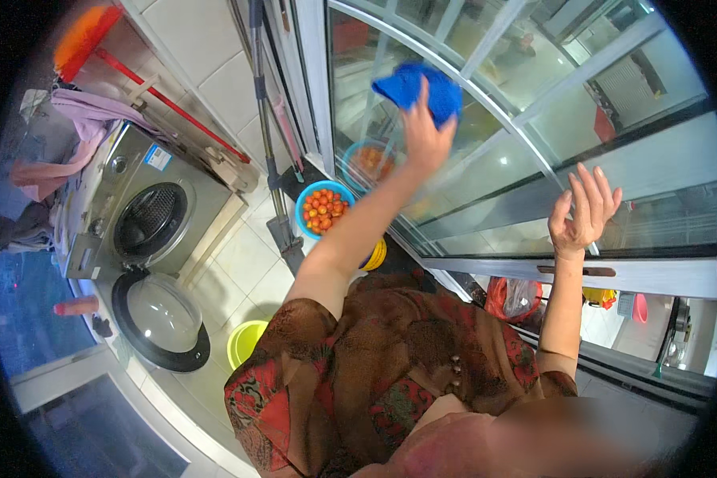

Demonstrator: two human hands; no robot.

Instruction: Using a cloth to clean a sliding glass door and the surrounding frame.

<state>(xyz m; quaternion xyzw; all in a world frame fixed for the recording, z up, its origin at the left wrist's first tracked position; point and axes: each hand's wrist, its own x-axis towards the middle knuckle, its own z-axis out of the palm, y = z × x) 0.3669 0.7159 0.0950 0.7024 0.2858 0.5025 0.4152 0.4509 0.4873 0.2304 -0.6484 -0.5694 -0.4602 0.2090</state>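
Note:
A bunched blue cloth (421, 89) lies against the upper part of the sliding door's glass pane (486, 119). My left hand (429, 135) has hold of it, one finger stretched over the cloth and the palm behind it. My left arm reaches up and across to the glass. Lower on the right, my right hand (585, 211) is raised beside the glass, empty, with its fingers stretched and slightly curved. Whether it touches the pane I cannot tell. Below it, a recessed handle (577, 272) sits in the white door frame.
A blue basin (301, 213) of small red-orange fruit stands on the floor by the door. At left a grey washing machine (119, 199) has its round door (163, 319) swung out. A yellow-green basin (245, 342), mop poles (268, 119) and a red-handled broom (171, 103) are nearby.

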